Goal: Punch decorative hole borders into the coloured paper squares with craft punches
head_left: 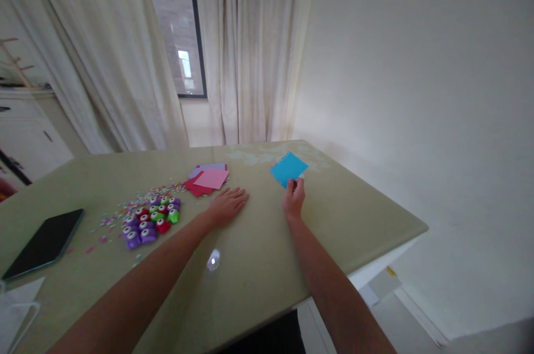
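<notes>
My right hand pinches the near corner of a blue square of paper, held up over the right part of the table. Small light bits show along the paper's upper left edge. Palm down on the tabletop, my left hand lies flat with its fingers stretched out and nothing under them that I can see. Just beyond it is a loose pile of paper squares: a pink one on top, a red one and a lilac one partly covered.
Left of my left forearm sit several purple, red and green eye-shaped toys amid scattered colourful bits. A black tablet lies at the table's left, near a clear container. A shiny clear object rests between my arms. The wall borders the right.
</notes>
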`<action>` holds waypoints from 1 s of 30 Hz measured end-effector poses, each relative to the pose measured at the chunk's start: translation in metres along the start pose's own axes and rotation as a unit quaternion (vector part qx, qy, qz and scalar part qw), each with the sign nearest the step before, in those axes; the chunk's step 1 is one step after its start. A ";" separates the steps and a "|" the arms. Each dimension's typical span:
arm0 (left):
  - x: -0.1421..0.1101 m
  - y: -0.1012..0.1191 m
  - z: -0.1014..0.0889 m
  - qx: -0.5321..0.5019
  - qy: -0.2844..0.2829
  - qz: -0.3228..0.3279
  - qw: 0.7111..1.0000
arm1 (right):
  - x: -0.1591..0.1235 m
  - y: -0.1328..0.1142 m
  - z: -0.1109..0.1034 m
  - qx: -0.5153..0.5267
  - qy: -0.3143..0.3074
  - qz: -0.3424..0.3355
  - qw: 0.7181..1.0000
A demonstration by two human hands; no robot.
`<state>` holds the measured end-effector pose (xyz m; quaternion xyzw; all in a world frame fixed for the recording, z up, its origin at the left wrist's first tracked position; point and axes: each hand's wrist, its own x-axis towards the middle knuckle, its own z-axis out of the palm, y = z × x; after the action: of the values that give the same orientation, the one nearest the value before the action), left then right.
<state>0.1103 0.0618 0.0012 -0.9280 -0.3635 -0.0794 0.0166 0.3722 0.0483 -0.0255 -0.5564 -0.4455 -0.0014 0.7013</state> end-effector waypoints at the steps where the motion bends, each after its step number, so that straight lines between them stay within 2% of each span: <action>1: -0.004 -0.016 -0.004 0.009 0.001 -0.004 1.000 | 0.000 0.001 0.000 -0.001 -0.004 0.000 1.000; 4: -0.028 -0.047 -0.013 0.038 0.012 -0.030 0.999 | -0.001 0.003 0.003 -0.001 -0.013 0.000 1.000; 6: -0.052 -0.051 -0.016 0.054 0.021 -0.046 0.997 | 0.000 0.003 0.005 -0.001 -0.016 0.002 1.000; 8: -0.079 -0.042 -0.016 0.061 0.023 -0.047 0.997 | 0.000 0.002 0.008 0.000 -0.017 0.005 1.000; 11: -0.127 -0.007 -0.014 0.057 0.031 -0.035 0.997 | 0.000 -0.001 0.011 0.005 -0.020 0.009 1.000; 12: -0.143 0.007 -0.014 0.031 0.029 0.003 0.999 | -0.001 -0.002 0.012 0.008 -0.023 0.011 1.000; 14: -0.173 0.029 -0.015 -0.024 -0.014 0.085 0.996 | -0.002 -0.004 0.012 0.011 -0.030 0.015 0.999; 15: -0.186 0.036 -0.016 -0.038 -0.021 0.078 0.996 | -0.002 -0.005 0.012 0.012 -0.034 0.017 0.999; 17: -0.208 0.035 -0.020 -0.045 -0.028 0.050 0.997 | -0.003 -0.006 0.010 0.013 -0.041 0.022 0.999; 20: -0.237 0.008 -0.023 -0.033 -0.028 -0.001 0.999 | -0.004 -0.008 0.009 0.011 -0.048 0.026 0.998; 23: -0.267 -0.021 -0.022 -0.009 0.021 -0.056 0.998 | -0.006 -0.011 0.009 0.012 -0.055 0.023 0.998; 25: -0.287 -0.025 -0.021 0.016 0.084 -0.091 0.992 | -0.007 -0.013 0.010 0.014 -0.059 0.020 0.998; 26: -0.296 -0.022 -0.020 0.028 0.116 -0.102 0.988 | -0.007 -0.014 0.011 0.015 -0.061 0.018 0.998; 28: -0.311 -0.008 -0.020 0.033 0.129 -0.085 0.987 | -0.008 -0.016 0.012 0.016 -0.065 0.017 0.998; 30: -0.321 0.007 -0.020 0.031 0.139 -0.100 0.985 | -0.008 -0.018 0.013 0.016 -0.070 0.017 0.997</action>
<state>-0.1199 -0.1608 -0.0300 -0.8658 -0.4514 -0.1972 0.0878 0.3500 0.0477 -0.0167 -0.5512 -0.4842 0.0564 0.6772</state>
